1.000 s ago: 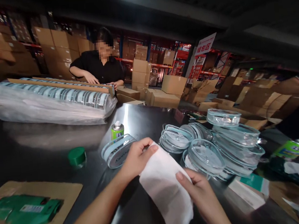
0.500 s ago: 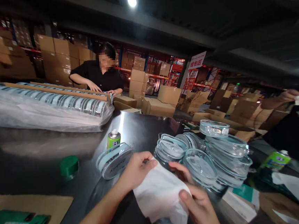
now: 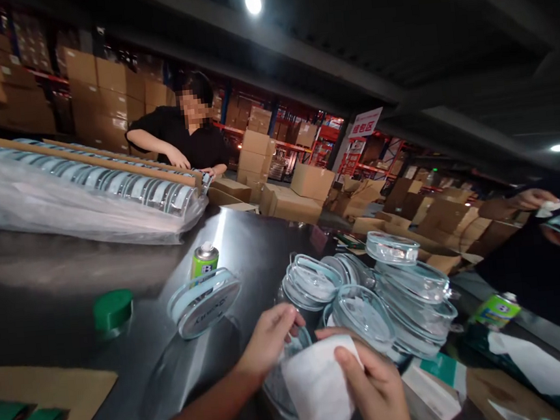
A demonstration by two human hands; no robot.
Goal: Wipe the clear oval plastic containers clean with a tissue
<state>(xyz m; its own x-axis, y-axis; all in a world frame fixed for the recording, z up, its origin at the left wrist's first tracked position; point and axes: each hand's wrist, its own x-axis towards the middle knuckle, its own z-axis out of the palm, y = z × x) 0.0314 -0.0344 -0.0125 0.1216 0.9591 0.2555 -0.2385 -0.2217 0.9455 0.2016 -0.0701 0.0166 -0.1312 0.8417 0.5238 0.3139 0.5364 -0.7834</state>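
Note:
My right hand pinches a white cloth that hangs down at the lower middle of the view. Just left of the cloth's top edge is my left hand, its fingers bent together over a clear round case; whether they grip it cannot be made out. The cloth covers part of that case. Beyond my hands, clear cases with pale blue rims lie in piles. An oval case with lettering stands on edge to the left, in front of a green spray can.
A green lid and cardboard with green packets lie left on the dark table. Behind is a plastic-wrapped row of cases. One person stands across the table; another person's hand holds a white cloth at right.
My left hand has let go of the cloth and is now by the clear case beneath. The cloth hangs folded from my right hand. The view has shifted slightly.

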